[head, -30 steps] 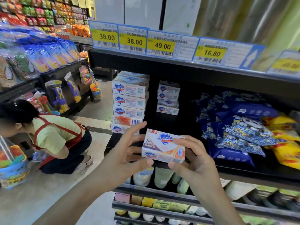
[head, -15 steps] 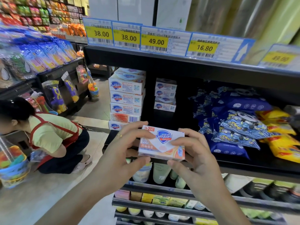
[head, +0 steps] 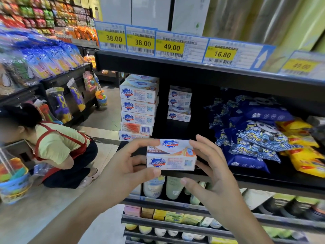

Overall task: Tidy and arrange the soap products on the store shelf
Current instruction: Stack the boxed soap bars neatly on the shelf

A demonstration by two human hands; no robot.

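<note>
Lowered and turned flatter than a second before, the box sat at the shelf edge, pinched between the left hand and right hand, seemingly ready for stacking.

Left hand, right hand: bare, no rings; forearms bare, sleeveless
</note>
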